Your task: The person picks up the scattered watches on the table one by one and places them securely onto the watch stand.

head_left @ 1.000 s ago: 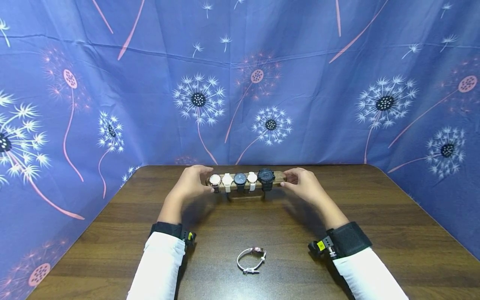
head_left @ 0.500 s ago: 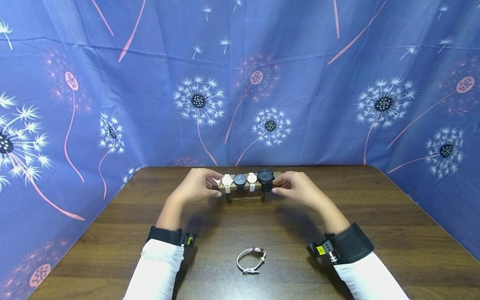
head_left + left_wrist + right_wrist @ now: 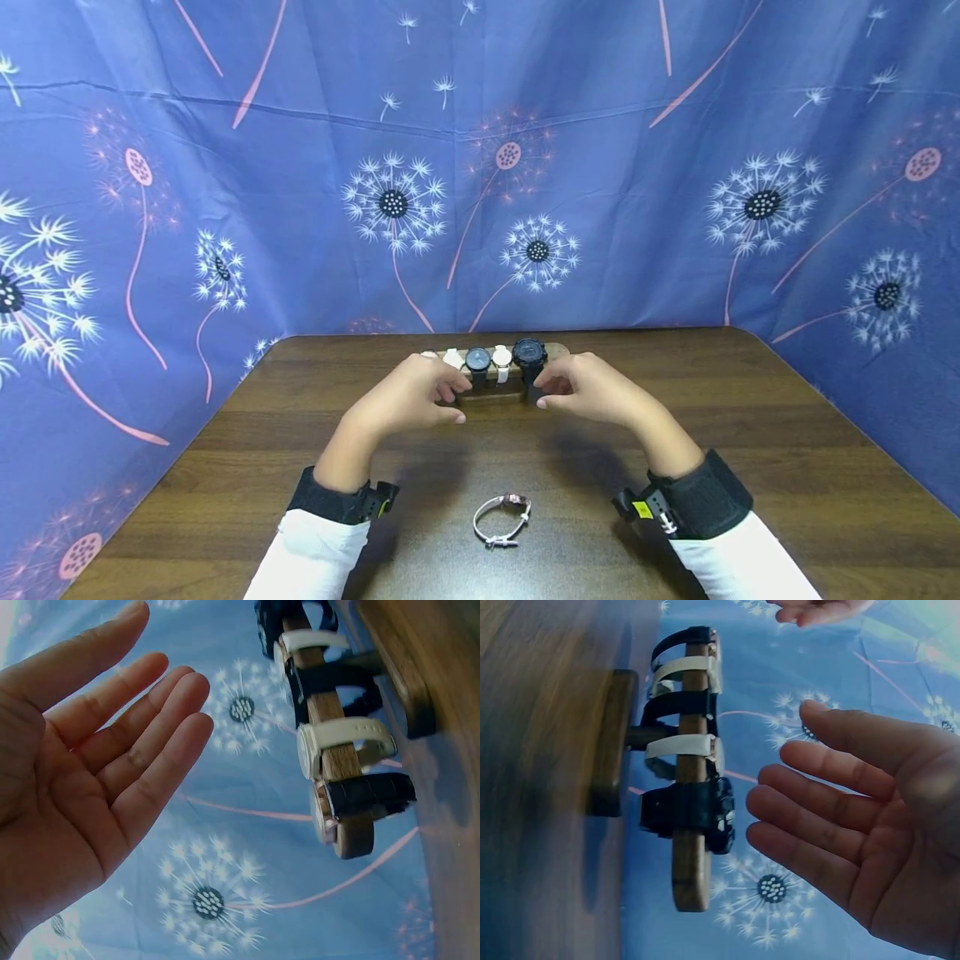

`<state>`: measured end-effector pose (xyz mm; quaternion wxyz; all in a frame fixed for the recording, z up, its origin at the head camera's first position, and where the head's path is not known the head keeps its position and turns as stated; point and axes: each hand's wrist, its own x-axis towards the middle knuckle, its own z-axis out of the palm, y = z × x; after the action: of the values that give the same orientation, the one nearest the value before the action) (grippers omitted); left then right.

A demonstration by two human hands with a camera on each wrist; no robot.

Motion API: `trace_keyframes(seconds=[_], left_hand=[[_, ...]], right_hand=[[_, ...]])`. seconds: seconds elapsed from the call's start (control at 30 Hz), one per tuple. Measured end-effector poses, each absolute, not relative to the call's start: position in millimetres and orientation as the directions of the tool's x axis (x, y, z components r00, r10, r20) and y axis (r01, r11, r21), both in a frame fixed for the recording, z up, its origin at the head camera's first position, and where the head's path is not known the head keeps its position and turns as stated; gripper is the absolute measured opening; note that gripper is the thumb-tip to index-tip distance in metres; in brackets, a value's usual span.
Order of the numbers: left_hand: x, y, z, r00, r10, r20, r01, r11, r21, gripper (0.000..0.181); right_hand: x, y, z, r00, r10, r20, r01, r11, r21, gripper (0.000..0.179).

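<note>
A wooden watch stand [image 3: 690, 877] stands near the far edge of the table, with several watches strapped along its bar. At its right end sits a chunky black watch [image 3: 529, 352]; beside that is a white-strapped watch [image 3: 502, 357]. My left hand [image 3: 408, 396] hovers in front of the stand's left part, hiding some of it in the head view. The right hand [image 3: 596, 389] is in front of the right end. Both wrist views show the fingers relaxed and apart from the stand. Nearer me lies a small watch [image 3: 502, 539] with a thin white strap, buckled into a loop.
The brown wooden table [image 3: 225, 500] spreads out around the stand and the loose watch. Behind it hangs a blue cloth [image 3: 637, 208] with a dandelion print. Each wrist wears a black band [image 3: 701, 492] with a small camera.
Both hands have let go of the ends of the watch stand and drawn back toward me and inward. The stand and the loose watch stay in place.
</note>
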<state>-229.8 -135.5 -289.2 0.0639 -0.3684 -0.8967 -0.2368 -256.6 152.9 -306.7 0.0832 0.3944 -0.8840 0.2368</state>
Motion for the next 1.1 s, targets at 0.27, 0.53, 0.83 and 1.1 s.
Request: trace_keyframes(seconds=[0.27, 0.53, 0.83, 1.1], left_hand=[[-214, -124, -298, -0.643, 0.742, 0.190, 0.754, 0.569, 0.329, 0.022], [-205, -105, -310, -0.622, 0.783, 0.017, 0.746, 0.586, 0.316, 0.023], [-194, -91, -320, -0.682, 0.726, -0.084, 0.717, 0.687, 0.118, 0.020], [-182, -81, -330, -0.764, 0.622, -0.170, 0.636, 0.771, -0.034, 0.034]], right_hand=[[-247, 152, -301, -0.656, -0.687, 0.314, -0.753, 0.562, -0.342, 0.017], [-240, 150, -300, -0.640, -0.724, 0.258, -0.760, 0.548, -0.350, 0.018], [-226, 145, -296, -0.595, -0.795, 0.114, -0.772, 0.527, -0.357, 0.026], [-217, 140, -295, -0.589, -0.806, -0.056, -0.736, 0.564, -0.374, 0.038]])
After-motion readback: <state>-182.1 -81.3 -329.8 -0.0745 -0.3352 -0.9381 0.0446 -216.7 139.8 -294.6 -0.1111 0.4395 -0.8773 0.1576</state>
